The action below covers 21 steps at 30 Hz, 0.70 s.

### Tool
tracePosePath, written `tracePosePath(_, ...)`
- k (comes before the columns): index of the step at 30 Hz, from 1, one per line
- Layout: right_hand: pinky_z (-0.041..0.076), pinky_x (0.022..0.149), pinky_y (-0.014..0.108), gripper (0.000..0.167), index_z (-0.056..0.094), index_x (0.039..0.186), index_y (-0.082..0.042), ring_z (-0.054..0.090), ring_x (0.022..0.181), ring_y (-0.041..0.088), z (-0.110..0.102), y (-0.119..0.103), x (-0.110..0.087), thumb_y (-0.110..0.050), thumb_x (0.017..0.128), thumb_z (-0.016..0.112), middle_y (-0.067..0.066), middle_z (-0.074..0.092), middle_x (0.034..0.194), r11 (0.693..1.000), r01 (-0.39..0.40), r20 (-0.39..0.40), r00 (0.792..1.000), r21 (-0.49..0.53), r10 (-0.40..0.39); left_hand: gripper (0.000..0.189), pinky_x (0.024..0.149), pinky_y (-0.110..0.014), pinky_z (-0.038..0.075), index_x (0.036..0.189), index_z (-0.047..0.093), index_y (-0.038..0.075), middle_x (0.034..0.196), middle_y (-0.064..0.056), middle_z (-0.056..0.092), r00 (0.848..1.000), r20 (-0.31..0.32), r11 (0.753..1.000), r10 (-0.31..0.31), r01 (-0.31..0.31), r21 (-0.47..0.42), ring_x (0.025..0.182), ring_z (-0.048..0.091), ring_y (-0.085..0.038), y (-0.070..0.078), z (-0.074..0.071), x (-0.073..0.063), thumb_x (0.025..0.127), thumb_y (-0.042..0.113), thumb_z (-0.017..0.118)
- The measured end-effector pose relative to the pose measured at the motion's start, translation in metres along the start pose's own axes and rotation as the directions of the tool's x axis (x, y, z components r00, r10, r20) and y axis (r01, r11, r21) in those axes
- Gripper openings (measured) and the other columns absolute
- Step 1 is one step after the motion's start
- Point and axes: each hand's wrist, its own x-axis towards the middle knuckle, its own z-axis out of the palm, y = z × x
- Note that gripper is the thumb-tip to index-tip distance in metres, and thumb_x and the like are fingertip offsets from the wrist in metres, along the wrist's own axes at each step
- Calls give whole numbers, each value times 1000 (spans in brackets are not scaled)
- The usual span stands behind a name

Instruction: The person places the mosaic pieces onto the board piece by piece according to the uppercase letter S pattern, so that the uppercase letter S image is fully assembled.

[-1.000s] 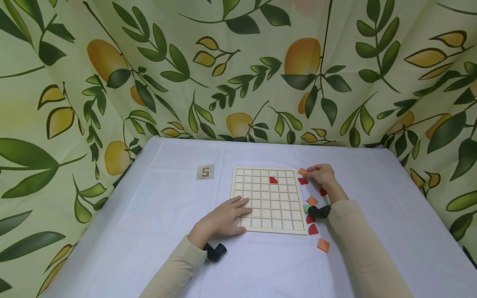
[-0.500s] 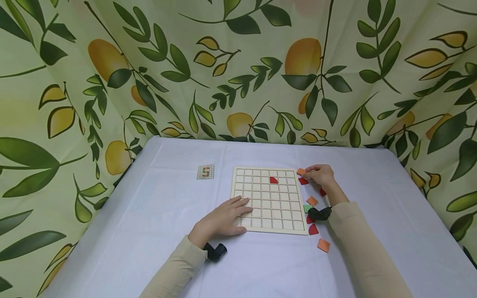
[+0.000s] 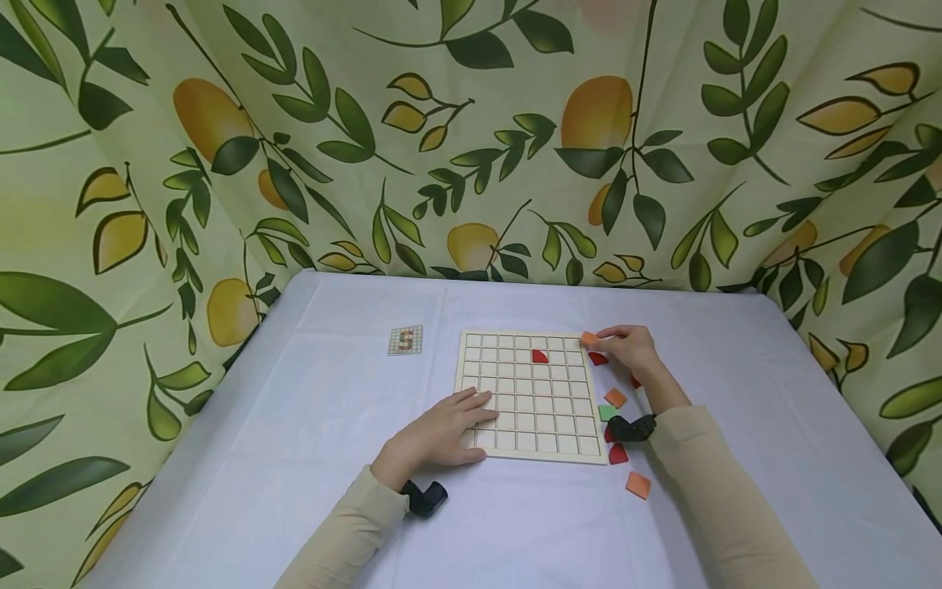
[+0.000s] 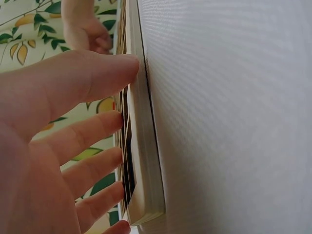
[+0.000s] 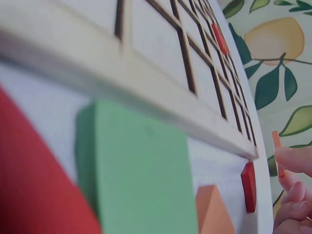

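Note:
Between the thumb and fingers of my right hand [image 3: 631,348] is an orange square tile [image 3: 589,338], pinched at the board's far right corner. The right wrist view shows that tile [image 5: 276,140] edge-on, held up off the table. My left hand [image 3: 441,429] rests with spread, straight fingers on the near left edge of the wooden grid board [image 3: 545,459]. From the left wrist view, its thumb [image 4: 105,73] lies against the board's edge. One red quarter-round piece [image 3: 540,357] sits in a cell of the board's second row. Another red piece [image 3: 598,358] lies just below the right fingertips.
Along the board's right side lie an orange tile [image 3: 615,397], a green tile [image 3: 607,412], a red piece [image 3: 618,454] and another orange tile [image 3: 638,485]. A small pattern card [image 3: 405,339] lies left of the board. A printed curtain [image 3: 471,164] hangs behind the table.
My right hand has shifted slightly left with the orange tile, from beside the board to over its corner. The left hand and the board have stayed in place.

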Motion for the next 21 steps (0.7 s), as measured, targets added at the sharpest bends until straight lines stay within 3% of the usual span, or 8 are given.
tracePosePath(6,39,66,21,41,64,119,-2,47,92,18,4,-2,-3,-24,85,69,8,58,108,999,49,20,999,2,-49,57,121,-47,30,139,52,17,157,-6,37,1000,1,1000,7,-7,-6,149,28,-31,0,0,0,86,32,66)
tracePosePath(13,41,64,23,40,64,117,2,48,72,13,10,-9,-9,-17,83,72,-8,52,64,994,100,38,994,41,-102,57,121,-48,30,139,52,18,157,-6,37,1000,-3,1000,14,-14,3,149,29,-31,-1,2,1,86,32,66)
tracePosePath(21,40,59,22,40,63,118,1,47,63,10,17,-13,-15,-19,84,72,-8,52,60,994,85,90,992,75,-92,57,121,-47,30,139,52,18,157,-6,37,1000,-1,1000,11,-11,6,149,29,-31,-1,2,1,86,32,66)
